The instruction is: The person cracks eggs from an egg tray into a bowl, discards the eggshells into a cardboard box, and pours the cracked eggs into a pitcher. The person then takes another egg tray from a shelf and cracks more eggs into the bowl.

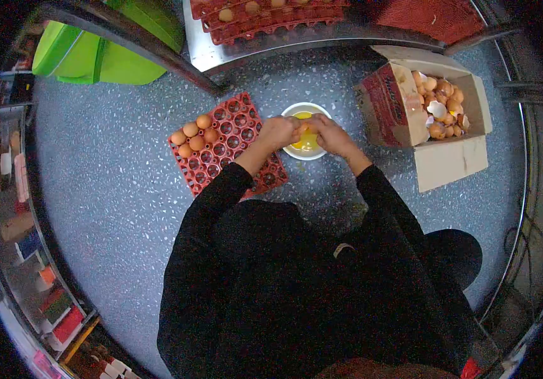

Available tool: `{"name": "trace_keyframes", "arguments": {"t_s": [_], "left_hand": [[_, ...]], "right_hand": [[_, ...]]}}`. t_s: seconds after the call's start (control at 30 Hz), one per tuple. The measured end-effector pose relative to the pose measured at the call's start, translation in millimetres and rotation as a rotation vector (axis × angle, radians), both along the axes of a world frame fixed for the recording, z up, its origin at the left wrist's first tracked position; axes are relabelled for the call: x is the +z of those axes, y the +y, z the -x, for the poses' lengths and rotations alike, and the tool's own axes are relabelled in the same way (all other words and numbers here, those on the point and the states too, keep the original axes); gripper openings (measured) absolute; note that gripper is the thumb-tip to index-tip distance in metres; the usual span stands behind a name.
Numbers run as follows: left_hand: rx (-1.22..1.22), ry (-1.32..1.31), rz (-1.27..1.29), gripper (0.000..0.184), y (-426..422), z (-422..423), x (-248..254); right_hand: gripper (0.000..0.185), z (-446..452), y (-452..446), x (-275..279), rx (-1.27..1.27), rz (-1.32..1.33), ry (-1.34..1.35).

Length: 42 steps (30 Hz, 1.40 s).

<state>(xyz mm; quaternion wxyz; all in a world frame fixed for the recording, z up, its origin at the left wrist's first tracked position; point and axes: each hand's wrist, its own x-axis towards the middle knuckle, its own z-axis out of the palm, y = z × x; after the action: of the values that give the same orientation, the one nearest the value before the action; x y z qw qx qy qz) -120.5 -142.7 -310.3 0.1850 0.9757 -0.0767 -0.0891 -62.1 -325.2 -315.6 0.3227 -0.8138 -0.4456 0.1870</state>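
Over a white bowl (286,151) on the floor, my left hand (279,132) and my right hand (333,135) meet with fingertips closed around a brown egg (304,127). The fingers cover most of its shell, so I cannot tell how far it is cracked. Yellow yolk and clear egg liquid (307,143) lie in the bowl below. To the left, partly under my left forearm, a red egg tray (226,131) holds several whole brown eggs (195,142) at its left end; its other visible cups are bare.
An open cardboard box (388,114) of broken eggshells (442,107) stands on the right. Stacked red trays (271,25) of eggs rest on a metal table (205,54) ahead. A green bin (104,54) is at upper left, shelving (38,246) at far left.
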Motion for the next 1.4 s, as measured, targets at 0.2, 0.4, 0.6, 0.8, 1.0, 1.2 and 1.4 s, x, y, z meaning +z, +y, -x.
{"name": "trace_keyframes", "arguments": {"t_s": [0.2, 0.4, 0.6, 0.8, 1.0, 1.2, 1.4], "left_hand": [[-0.108, -0.204, -0.221, 0.021, -4.5, 5.7, 6.3], [-0.124, -0.315, -0.146, 0.024, -6.5, 10.2, 10.3], [-0.006, -0.236, 0.072, 0.035, -11.2, -20.5, 69.5], [-0.19, -0.378, 0.226, 0.042, -96.8, -106.2, 176.9], [-0.302, -0.242, 0.204, 0.055, -190.6, -163.9, 199.0], [-0.034, 0.005, 0.951, 0.058, -171.7, -137.3, 187.5], [0.474, 0.047, 1.116, 0.073, -121.7, -76.5, 168.1]], "right_hand": [[0.035, 11.1, 4.1, 22.9, -0.094, 0.213, -0.198], [0.037, 17.1, 8.7, 36.1, -0.173, 0.195, -0.222], [0.033, -12.1, -11.2, 98.3, -0.363, -0.038, -0.107], [0.041, -68.0, -93.4, 195.6, -0.572, -0.275, 0.07], [0.041, -90.2, -184.2, 206.8, -0.963, -0.148, 0.03], [0.048, -83.2, -166.1, 201.5, -1.024, -0.217, 0.299], [0.043, -39.4, -28.4, 162.8, -0.729, -0.705, 1.17]]}}
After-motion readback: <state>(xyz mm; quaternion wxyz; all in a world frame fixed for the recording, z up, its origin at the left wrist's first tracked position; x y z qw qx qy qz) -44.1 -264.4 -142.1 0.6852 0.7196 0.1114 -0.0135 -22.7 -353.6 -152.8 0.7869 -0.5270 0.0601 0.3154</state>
